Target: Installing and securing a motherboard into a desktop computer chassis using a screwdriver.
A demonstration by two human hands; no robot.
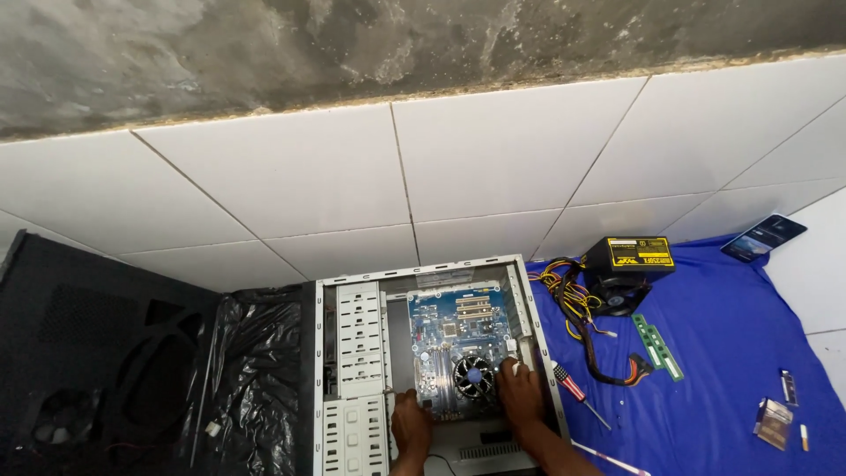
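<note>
An open grey computer case [354,353] lies flat on the floor, showing a blue motherboard [445,330] with a round black cooler fan [474,374]. My left hand [410,423] rests inside the case at the board's lower left edge. At the fan's right side, my right hand [521,392] presses down against the board near the case wall. Neither hand visibly holds a tool; what the fingertips touch is hidden.
A black side panel [97,353] and black plastic sheet [256,370] lie left. On the blue cloth [731,353] to the right sit a power supply [627,263] with cables, a screwdriver [577,392], two green memory sticks [656,344], a phone [763,236] and small items.
</note>
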